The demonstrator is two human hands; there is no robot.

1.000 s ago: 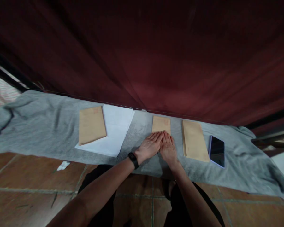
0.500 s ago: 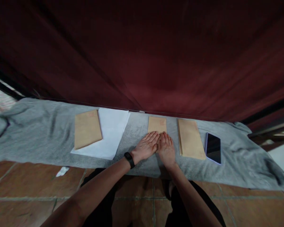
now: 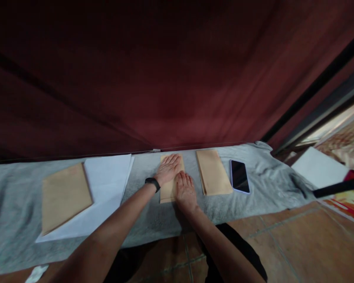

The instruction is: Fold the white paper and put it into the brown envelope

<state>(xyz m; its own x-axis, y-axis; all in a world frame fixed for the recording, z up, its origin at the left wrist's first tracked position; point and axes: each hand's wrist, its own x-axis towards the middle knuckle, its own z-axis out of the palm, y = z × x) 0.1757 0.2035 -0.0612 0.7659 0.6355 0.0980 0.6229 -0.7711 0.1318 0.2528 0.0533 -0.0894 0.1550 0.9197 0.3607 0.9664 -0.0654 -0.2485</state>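
Head view: no longer side by side, the left hand now lies flat toward twelve o'clock on the kraft envelope, the right hand at its four-o'clock edge, neither gripping. The envelope, on grey cloth at six o'clock, bares its near end, so pressing apparently spans more of it. Hands hide its middle; whether they touch is unclear.

Middle envelope: plain tan; left envelope and right envelope likewise tan. Paper: white. Cloth: grey, mottled. Curtain: dark red, near black toward the top. Phone: black screen, pale lilac rim. Wristband: black. Trousers: black. Floor: orange-brown tiles, greyish joint lines forming a grid. Board: white. Scrap: white.
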